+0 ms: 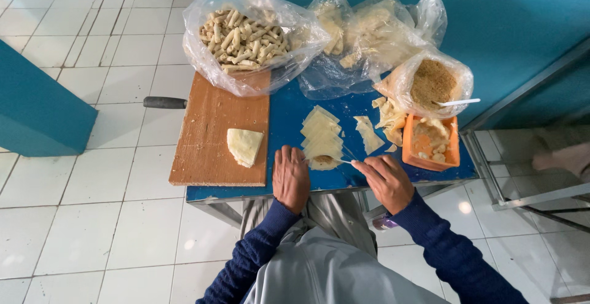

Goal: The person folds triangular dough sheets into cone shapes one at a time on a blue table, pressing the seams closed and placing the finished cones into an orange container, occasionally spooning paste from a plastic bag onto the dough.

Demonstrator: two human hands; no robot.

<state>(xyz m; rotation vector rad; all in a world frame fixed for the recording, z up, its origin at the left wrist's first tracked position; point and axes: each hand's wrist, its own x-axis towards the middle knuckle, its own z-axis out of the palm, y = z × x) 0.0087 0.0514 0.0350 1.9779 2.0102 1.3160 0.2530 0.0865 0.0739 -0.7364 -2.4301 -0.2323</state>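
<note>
The left hand (291,177) lies flat, palm down and fingers loosely together, on the blue worktop (284,116); its grip is open and holds nothing. Its fingertips rest just beside the nearest wrapper (322,160), a pale thin sheet with a small brown dab of filling on it. The right hand (386,180) sits on the other side of that wrapper, its grip closed on a thin white spoon (345,161) whose tip reaches to the filling.

Just beyond both hands, a stack of wrappers (321,133) fans out on the worktop, and a single loose sheet (368,133) lies a little to the right of it. Further right of the right hand stands an orange tub (430,150) holding a pale mixture, near the worktop's edge. Behind the tub is an open plastic bag of crumbs (434,83) with a white utensil (458,102) stuck in it.

To the left of the left hand a wooden board (212,138) rests on the worktop, with a folded pale stack of sheets (244,146) on it. At the far end of the board sits a big clear bag of rolls (243,37), finished and crumb-coated. Two more clear bags (362,34) lie behind the stack. A dark handle (165,102) pokes out from under the board's left side.
</note>
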